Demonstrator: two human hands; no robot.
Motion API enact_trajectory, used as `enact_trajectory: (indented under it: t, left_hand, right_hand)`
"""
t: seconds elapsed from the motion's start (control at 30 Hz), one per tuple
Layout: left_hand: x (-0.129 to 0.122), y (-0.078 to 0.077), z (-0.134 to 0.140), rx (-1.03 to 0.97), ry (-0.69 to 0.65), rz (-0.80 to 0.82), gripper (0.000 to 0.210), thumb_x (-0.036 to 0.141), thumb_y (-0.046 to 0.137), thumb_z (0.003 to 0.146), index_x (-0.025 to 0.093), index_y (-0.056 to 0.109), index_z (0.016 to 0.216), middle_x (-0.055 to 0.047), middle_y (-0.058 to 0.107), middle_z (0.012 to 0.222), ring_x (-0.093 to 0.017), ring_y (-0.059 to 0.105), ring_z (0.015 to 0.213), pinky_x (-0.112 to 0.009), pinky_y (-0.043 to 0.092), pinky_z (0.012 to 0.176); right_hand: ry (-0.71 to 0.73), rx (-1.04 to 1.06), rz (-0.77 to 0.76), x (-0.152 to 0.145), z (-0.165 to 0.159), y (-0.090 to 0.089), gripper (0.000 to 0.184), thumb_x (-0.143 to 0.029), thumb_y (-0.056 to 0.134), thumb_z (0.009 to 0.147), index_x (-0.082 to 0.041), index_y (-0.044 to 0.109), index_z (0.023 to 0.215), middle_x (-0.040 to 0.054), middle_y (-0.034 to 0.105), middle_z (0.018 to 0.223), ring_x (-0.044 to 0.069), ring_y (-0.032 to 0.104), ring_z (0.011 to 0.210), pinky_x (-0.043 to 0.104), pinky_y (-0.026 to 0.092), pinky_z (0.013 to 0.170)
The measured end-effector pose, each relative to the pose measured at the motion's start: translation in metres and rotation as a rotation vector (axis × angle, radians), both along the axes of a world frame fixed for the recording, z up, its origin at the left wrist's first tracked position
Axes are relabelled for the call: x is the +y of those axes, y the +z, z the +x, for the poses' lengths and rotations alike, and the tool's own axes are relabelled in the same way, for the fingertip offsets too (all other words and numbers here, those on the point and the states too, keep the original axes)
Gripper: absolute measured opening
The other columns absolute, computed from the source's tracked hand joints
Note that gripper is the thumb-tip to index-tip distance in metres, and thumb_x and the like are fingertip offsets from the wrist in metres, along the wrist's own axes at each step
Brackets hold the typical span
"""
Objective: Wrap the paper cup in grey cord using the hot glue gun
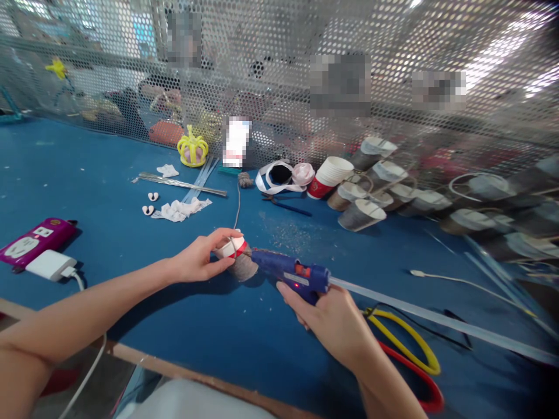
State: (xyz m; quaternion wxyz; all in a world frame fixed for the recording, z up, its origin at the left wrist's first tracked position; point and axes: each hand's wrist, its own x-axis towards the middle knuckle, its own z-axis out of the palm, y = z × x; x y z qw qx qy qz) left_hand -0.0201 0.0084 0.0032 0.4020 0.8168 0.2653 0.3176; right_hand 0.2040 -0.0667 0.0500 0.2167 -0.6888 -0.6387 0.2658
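Note:
My left hand grips a paper cup with a white and red band and grey-brown cord wound round part of it. From the cup a strand of cord runs back to a small ball of cord. My right hand is wrapped round the handle of a blue hot glue gun, on which a small red light glows. Its nozzle meets the cup's side at the cord. A long clear glue stick sticks out of the gun's rear.
Cord-wrapped cups and stacked paper cups stand at the back right, near pliers and white ribbon. Yellow-handled scissors lie right. A purple power strip is left. A perforated metal screen borders the table.

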Motion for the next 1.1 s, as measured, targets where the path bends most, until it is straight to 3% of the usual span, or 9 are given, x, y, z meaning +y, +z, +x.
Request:
enact_trajectory:
  t: [0.2, 0.57, 0.83, 1.1]
  left_hand:
    - [-0.0005, -0.0007, 0.001, -0.016, -0.011, -0.012, 0.042, 0.02, 0.046, 0.082, 0.015, 0.03, 0.121, -0.008, 0.06, 0.089, -0.013, 0.055, 0.073, -0.025, 0.044, 0.067]
    - [-0.0007, -0.0014, 0.0005, -0.015, -0.008, -0.016, 0.042, 0.02, 0.046, 0.082, 0.015, 0.03, 0.121, -0.008, 0.06, 0.088, -0.013, 0.056, 0.073, -0.025, 0.044, 0.067]
    - [-0.0012, -0.0001, 0.0013, -0.022, -0.001, -0.006, 0.041, 0.02, 0.046, 0.082, 0.015, 0.031, 0.12, -0.009, 0.06, 0.09, -0.013, 0.056, 0.072, -0.025, 0.044, 0.067]
    - [-0.0005, -0.0006, 0.0015, -0.012, 0.001, 0.004, 0.041, 0.021, 0.046, 0.082, 0.015, 0.031, 0.12, -0.007, 0.06, 0.085, -0.012, 0.055, 0.071, -0.024, 0.044, 0.065]
  right_hand:
    - [-0.005, 0.042, 0.035, 0.0002, -0.0037, 0.0062, 0.029, -0.045, 0.053, 0.069, -0.019, 0.059, 0.058, -0.0021, 0.049, 0.034, 0.015, 0.048, 0.033, 0.024, 0.039, 0.034]
    - [-0.066, 0.073, -0.067, 0.0015, -0.0029, 0.0057, 0.033, -0.048, 0.052, 0.068, -0.018, 0.052, 0.056, -0.0014, 0.049, 0.037, 0.013, 0.046, 0.033, 0.025, 0.039, 0.035]
    - [-0.093, 0.14, -0.065, 0.0012, -0.0052, 0.0072, 0.032, -0.048, 0.054, 0.067, -0.017, 0.054, 0.064, -0.0024, 0.048, 0.038, 0.012, 0.044, 0.034, 0.024, 0.039, 0.035]
    - [-0.047, 0.056, -0.019, 0.0011, -0.0046, 0.0083, 0.03, -0.046, 0.054, 0.068, -0.017, 0.056, 0.059, -0.0015, 0.052, 0.038, 0.013, 0.048, 0.033, 0.025, 0.04, 0.036]
